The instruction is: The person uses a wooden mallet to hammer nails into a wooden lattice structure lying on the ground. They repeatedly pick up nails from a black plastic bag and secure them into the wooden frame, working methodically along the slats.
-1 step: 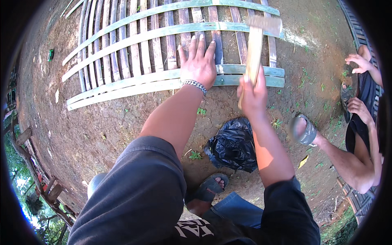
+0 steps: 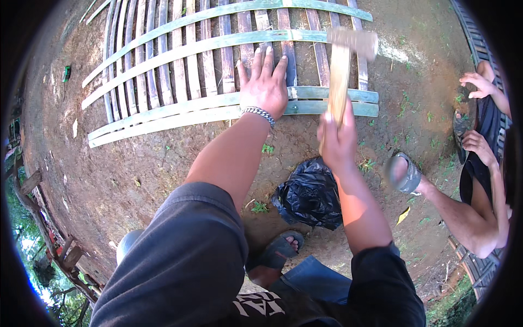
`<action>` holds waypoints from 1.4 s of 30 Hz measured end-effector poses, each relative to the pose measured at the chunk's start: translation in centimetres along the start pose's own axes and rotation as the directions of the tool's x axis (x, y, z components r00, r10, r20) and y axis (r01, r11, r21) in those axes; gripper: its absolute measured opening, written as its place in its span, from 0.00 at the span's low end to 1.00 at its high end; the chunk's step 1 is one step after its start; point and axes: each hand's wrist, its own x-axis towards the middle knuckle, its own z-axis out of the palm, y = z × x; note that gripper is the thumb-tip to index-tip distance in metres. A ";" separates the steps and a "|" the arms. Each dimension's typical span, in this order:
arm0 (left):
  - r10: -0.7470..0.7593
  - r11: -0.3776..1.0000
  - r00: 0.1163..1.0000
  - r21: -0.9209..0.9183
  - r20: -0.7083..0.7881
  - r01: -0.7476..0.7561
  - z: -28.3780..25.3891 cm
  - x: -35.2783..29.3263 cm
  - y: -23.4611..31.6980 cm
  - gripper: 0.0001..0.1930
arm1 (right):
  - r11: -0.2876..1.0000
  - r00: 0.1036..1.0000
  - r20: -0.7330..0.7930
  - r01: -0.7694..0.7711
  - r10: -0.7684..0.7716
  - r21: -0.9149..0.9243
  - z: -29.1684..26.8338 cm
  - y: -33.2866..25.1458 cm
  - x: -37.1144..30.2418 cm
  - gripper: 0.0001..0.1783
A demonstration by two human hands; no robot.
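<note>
Wooden and blurred at its head, the mallet stands raised over the bamboo panel, its handle clamped in the right hand near the lower end. It looks stiff and top-heavy, best gripped low on the handle. The left hand lies flat, fingers spread, pressing the slats where they cross the green rails; the panel seems light and springy, lying on bare dirt. A black plastic bag sits nearer the feet, and another person's hands wait at the right.
</note>
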 end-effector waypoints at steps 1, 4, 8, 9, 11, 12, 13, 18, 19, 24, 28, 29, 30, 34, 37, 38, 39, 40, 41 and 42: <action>0.003 1.000 1.000 0.016 0.016 -0.003 -0.2 -0.1 -0.2 0.26 | 0.988 0.999 0.031 0.018 -0.013 -0.153 -0.9 0.0 -2.5 0.33; 0.011 1.000 0.999 0.008 0.037 -0.012 0.0 0.3 0.4 0.26 | 0.849 0.981 0.156 0.177 -0.113 -0.497 -4.0 1.8 -8.5 0.32; 0.003 1.000 0.999 0.021 0.041 -0.004 -0.2 0.4 0.2 0.27 | 0.789 0.968 0.250 0.156 -0.003 -0.594 -4.2 0.8 -9.9 0.32; 0.000 1.000 0.999 0.022 0.042 -0.001 -0.3 0.4 0.3 0.27 | 0.779 0.968 0.250 0.147 0.013 -0.609 -4.2 0.7 -9.9 0.32; 0.000 1.000 0.999 0.014 0.036 -0.001 -0.3 0.4 0.3 0.27 | 0.816 0.982 0.171 0.163 -0.080 -0.554 -3.7 -0.7 -10.1 0.32; 0.000 1.000 0.999 0.011 0.033 -0.001 -0.4 0.4 0.3 0.27 | 0.833 0.984 0.129 0.174 -0.124 -0.525 -3.5 -1.2 -10.3 0.32; -0.006 1.000 0.997 0.005 0.076 0.006 -0.6 0.6 0.5 0.27 | 0.845 0.981 0.120 0.193 -0.154 -0.499 -3.7 -0.4 -10.6 0.32; -0.030 0.999 0.989 -0.006 0.147 0.031 -0.7 0.5 0.5 0.27 | 0.741 0.969 0.232 0.220 -0.088 -0.635 -3.8 -0.3 -10.2 0.32; -0.030 1.000 0.989 -0.003 0.147 0.031 -0.8 0.5 0.5 0.27 | 0.737 0.957 0.227 0.286 -0.182 -0.613 -3.6 -0.2 -10.2 0.32; -0.006 1.000 0.999 -0.013 0.041 0.007 -0.2 0.3 0.6 0.25 | 0.859 0.961 0.100 0.274 -0.257 -0.433 -4.1 -1.1 -11.7 0.31; -0.011 1.000 0.999 0.009 0.031 0.011 0.0 0.7 0.3 0.25 | 0.684 0.965 0.263 0.193 -0.001 -0.704 -3.6 0.0 -9.2 0.31; -0.011 1.000 0.999 0.008 0.036 0.010 0.0 0.6 0.4 0.25 | 0.696 0.970 0.228 0.221 -0.084 -0.683 -3.4 1.0 -9.3 0.31; -0.010 1.000 0.999 0.007 0.040 0.010 0.1 0.4 0.7 0.25 | 0.696 0.965 0.213 0.259 -0.155 -0.669 -3.8 1.0 -9.6 0.30; -0.020 1.000 0.999 -0.013 0.046 0.021 -0.3 0.5 0.3 0.25 | 0.719 0.916 0.189 0.395 -0.353 -0.572 -3.7 -0.1 -10.4 0.29; -0.013 1.000 0.999 -0.021 0.045 0.014 0.0 0.3 0.5 0.24 | 0.766 0.956 0.228 0.285 -0.185 -0.576 -4.4 2.3 -11.3 0.29; -0.017 1.000 0.999 -0.020 0.048 0.018 0.0 0.4 0.5 0.24 | 0.742 0.973 0.225 0.189 -0.053 -0.644 -3.8 2.4 -10.4 0.29; -0.017 1.000 0.999 -0.017 0.043 0.018 0.1 0.4 0.5 0.25 | 0.700 0.975 0.210 0.096 0.079 -0.708 -3.4 2.4 -9.9 0.29; -0.023 1.000 0.999 -0.012 0.041 0.024 0.1 0.3 0.2 0.25 | 0.720 0.978 0.208 0.129 0.021 -0.682 -3.4 2.2 -9.9 0.29; -0.029 1.000 0.999 -0.007 0.038 0.029 0.1 0.2 0.0 0.25 | 0.738 0.978 0.204 0.163 -0.036 -0.654 -3.4 1.8 -10.0 0.29; -0.033 0.999 0.999 -0.005 0.038 0.034 0.0 0.4 -0.3 0.25 | 0.755 0.976 0.198 0.198 -0.093 -0.625 -3.4 1.6 -10.0 0.29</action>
